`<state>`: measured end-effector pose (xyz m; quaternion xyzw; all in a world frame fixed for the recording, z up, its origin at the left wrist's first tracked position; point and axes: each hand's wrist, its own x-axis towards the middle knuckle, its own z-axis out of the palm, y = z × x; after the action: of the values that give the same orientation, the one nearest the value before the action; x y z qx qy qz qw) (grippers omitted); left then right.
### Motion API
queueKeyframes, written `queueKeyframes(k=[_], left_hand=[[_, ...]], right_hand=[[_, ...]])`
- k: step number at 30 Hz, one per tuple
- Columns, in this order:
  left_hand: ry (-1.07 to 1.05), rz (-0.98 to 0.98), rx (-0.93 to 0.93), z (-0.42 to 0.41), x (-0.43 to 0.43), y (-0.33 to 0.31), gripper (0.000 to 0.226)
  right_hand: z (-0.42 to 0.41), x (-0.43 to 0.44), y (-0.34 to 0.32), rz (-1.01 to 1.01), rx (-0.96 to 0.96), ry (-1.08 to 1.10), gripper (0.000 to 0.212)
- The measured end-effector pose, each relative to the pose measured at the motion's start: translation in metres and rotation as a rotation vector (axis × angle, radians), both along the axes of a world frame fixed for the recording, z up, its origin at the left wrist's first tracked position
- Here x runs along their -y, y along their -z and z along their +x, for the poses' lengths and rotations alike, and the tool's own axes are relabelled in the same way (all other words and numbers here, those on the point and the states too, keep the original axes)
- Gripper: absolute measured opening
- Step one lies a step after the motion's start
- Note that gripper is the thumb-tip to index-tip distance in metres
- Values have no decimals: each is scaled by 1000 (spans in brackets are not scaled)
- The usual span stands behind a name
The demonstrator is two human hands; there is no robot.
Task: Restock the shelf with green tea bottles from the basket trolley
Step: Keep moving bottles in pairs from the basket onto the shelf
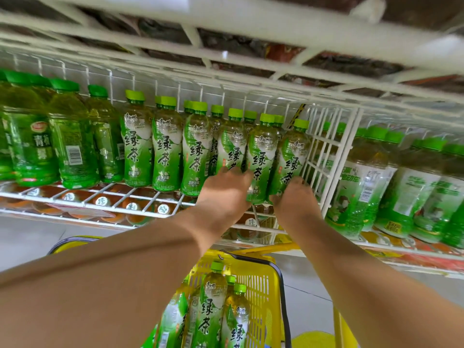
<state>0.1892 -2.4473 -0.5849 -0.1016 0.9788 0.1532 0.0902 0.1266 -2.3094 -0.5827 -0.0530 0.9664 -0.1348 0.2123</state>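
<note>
Beyond forearms (pixel 113 297), clamps left grip (pixel 223 187) round one green tea bottle (pixel 259 156), right grip (pixel 293 199) round end bottle (pixel 291 151); shoved askew, could topple crowded neighbours (pixel 195 149).

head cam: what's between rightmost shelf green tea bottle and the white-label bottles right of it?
Head view: a white wire divider stands between the green tea bottle, held by the right hand, and the white-label bottles.

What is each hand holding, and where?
The left hand grips one green tea bottle low on its body; the right hand grips the rightmost bottle likewise.
</note>
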Motion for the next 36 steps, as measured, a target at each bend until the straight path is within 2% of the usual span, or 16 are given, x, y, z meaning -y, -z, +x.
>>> queueKeyframes(k=[5,13,17,25,36], left_hand=[[137,-134,90,13,17,-13,84],[113,-148,171,50,50,-30,96],[160,-202,195,79,63,-47,99],[215,-257,167,119,90,-80,91],[292,-306,195,158,117,-110,98]], right_hand=[[8,-9,-9,53,3,-219,66],[21,-10,-27,215,-9,-497,83],[36,-4,-44,223,-6,-518,86],[79,10,-65,276,33,-533,92],[141,26,-98,328,-100,-536,94]])
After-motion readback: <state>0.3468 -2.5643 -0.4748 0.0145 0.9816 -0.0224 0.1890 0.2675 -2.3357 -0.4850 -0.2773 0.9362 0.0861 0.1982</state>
